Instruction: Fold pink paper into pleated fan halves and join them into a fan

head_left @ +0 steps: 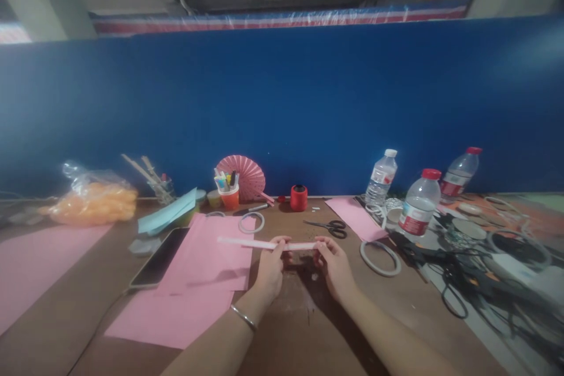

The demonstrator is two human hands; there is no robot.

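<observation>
Paper strip [247,243] looks narrow already, fingers of our left hand [269,267] and right hand [337,270] pinching it, can't tell if it's folded, pink sheets [202,255] lying flat, unpleated

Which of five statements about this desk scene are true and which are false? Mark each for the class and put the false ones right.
1. The left hand and right hand both hold the pale strip. True.
2. All three bottles have red caps. False: the leftmost bottle has a white cap.
3. The pink fan stands behind the cup of pens. True.
4. The blades of the scissors point right. False: the scissors have their blades to the left and handles to the right.
5. The bracelet is on the right wrist. False: the bracelet is on the left wrist.
</observation>
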